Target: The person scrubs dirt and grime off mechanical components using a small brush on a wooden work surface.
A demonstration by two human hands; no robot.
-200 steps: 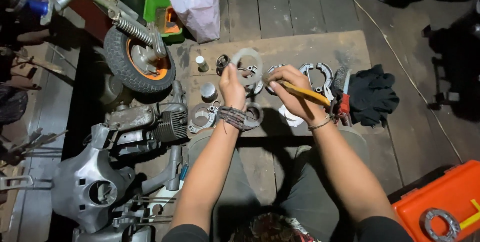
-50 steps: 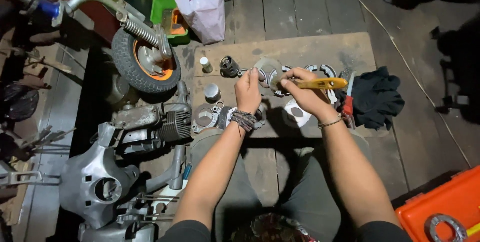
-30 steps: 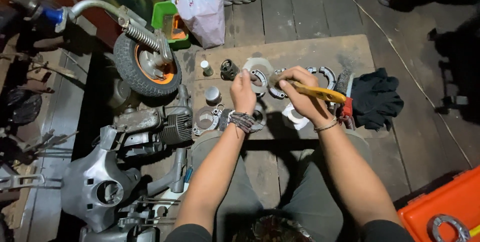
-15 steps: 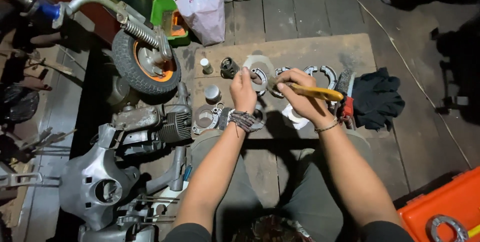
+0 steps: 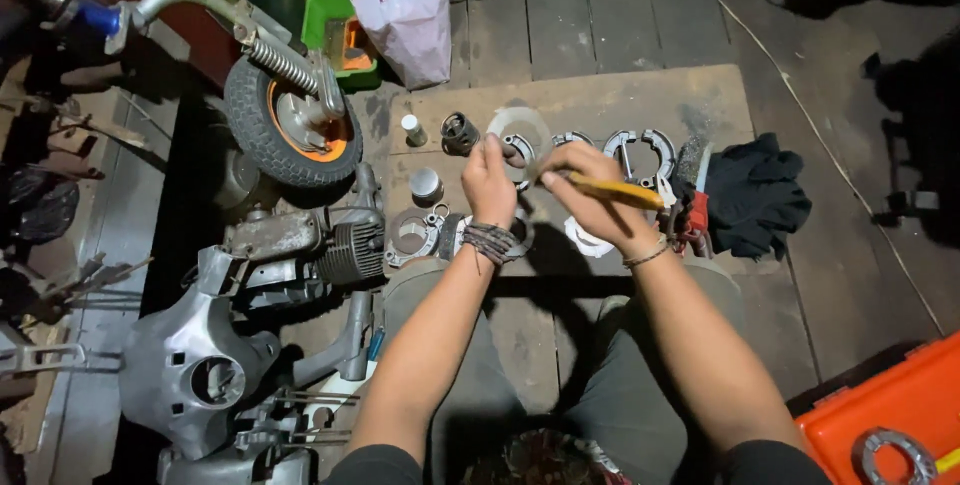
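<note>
Both hands have drifted only a little since half a second ago: the yellow-handled brush (image 5: 612,190) sits slightly flatter across the right hand (image 5: 590,190), and the left hand (image 5: 490,183) has kept its place over the board.

From the fingers outward: the left hand's fingertips are pinched together on a small part, too small and too hidden to tell what it is, held just above the wooden board (image 5: 600,105). The right hand's fingers are closed round the brush handle, whose bristle end points left to meet the pinched part between the two hands, while the yellow shaft runs out to the right past the knuckles. A braided band (image 5: 492,242) wraps the left wrist.

Just beyond the fingertips a pale ring-shaped gasket (image 5: 520,130) lies on the board, with a pair of curved brake shoes (image 5: 640,148) to its right and a dark round part (image 5: 459,132) to its left. Nearer the left wrist sits a small metal cap (image 5: 426,185). A black cloth (image 5: 755,195) lies at the board's right edge. Farther left stand a small wheel with an orange hub (image 5: 290,135) and a finned engine block (image 5: 345,250); an orange toolbox (image 5: 890,425) shows at the lower right corner.
</note>
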